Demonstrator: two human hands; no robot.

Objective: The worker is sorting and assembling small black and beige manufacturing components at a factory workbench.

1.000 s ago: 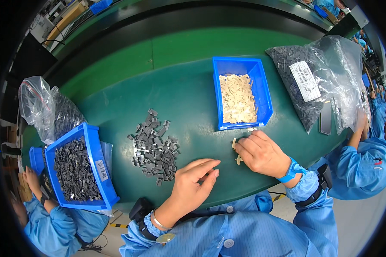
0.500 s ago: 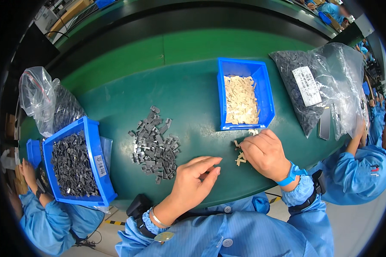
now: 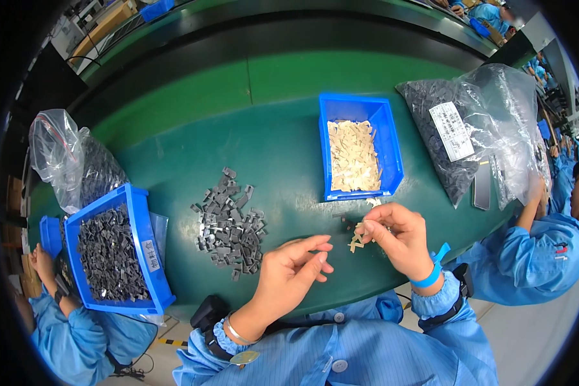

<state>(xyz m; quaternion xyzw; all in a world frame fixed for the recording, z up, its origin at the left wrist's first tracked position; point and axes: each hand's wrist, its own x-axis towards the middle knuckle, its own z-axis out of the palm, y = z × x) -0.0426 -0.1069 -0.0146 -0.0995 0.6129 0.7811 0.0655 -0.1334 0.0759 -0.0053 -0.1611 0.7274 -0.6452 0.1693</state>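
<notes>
My right hand [image 3: 397,237] is raised just above the table, thumb and forefinger pinched together; whatever is between their tips is too small to make out. Beneath the fingertips lie a few small cream strips [image 3: 355,243], with a dark bit beside them. To the left, my left hand [image 3: 296,269] hovers near the table's front edge, fingers loosely curved and apart, with nothing visible in it. Beyond it is a loose heap of small dark grey plastic parts [image 3: 228,225]. A blue bin [image 3: 395,151] of cream strips [image 3: 354,154] stands past my right hand.
At left, a tilted blue bin [image 3: 164,283] full of dark parts stands before a clear plastic bag [image 3: 58,154]. A labelled bag of dark parts [image 3: 431,122] and a phone-like slab [image 3: 482,186] lie at right. Co-workers' sleeves [image 3: 547,257] flank both sides.
My right hand has lifted and turned from the cream strips, its pinched fingertips now showing. My left hand has stayed in nearly the same place, its fingers slightly more spread. The view has shifted a little.
</notes>
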